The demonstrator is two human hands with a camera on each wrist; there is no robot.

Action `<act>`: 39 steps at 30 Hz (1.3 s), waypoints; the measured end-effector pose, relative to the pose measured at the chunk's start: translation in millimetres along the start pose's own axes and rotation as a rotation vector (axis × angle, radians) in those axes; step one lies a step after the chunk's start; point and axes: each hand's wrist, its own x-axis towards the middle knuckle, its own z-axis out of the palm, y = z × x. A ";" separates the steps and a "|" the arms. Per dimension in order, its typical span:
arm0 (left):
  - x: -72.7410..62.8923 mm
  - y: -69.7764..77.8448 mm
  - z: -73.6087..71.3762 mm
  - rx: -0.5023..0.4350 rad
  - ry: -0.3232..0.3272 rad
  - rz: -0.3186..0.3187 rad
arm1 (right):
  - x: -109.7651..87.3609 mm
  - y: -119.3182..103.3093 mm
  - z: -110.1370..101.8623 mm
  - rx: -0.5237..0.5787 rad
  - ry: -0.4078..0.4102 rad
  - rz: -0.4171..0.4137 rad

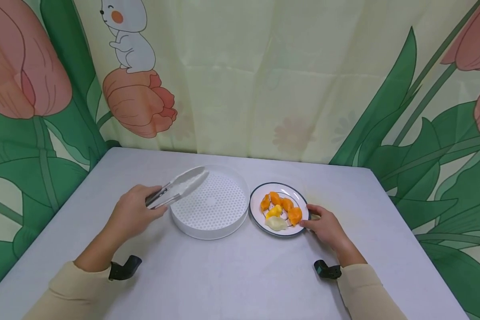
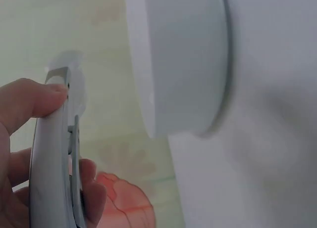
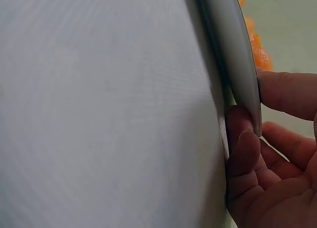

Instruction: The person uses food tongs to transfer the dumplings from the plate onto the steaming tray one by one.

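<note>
My left hand (image 1: 134, 213) grips a pair of tongs (image 1: 190, 182) by the handles, its white tips reaching over the left part of a round white steamer tray (image 1: 210, 234) with a perforated bottom. In the left wrist view, the thumb presses along one arm of the tongs and the fingers curl round the other side. My right hand (image 1: 326, 225) pinches the right rim of a white plate (image 1: 264, 226) with a dark blue edge. On this plate lie several orange dumplings (image 1: 294, 216), a yellow dumpling (image 1: 274, 211) and a pale dumpling (image 1: 276, 223).
The steamer tray and the plate stand side by side, rims close together, on a table with a white cover (image 1: 232, 280). Behind the table hangs a curtain (image 1: 260, 89) printed with tulips and a white animal. Each wrist carries a small black camera (image 1: 126, 268).
</note>
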 end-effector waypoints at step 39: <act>17.4 96.0 70.1 0.026 -0.298 0.228 | 1.8 5.1 1.3 0.025 -0.010 -0.036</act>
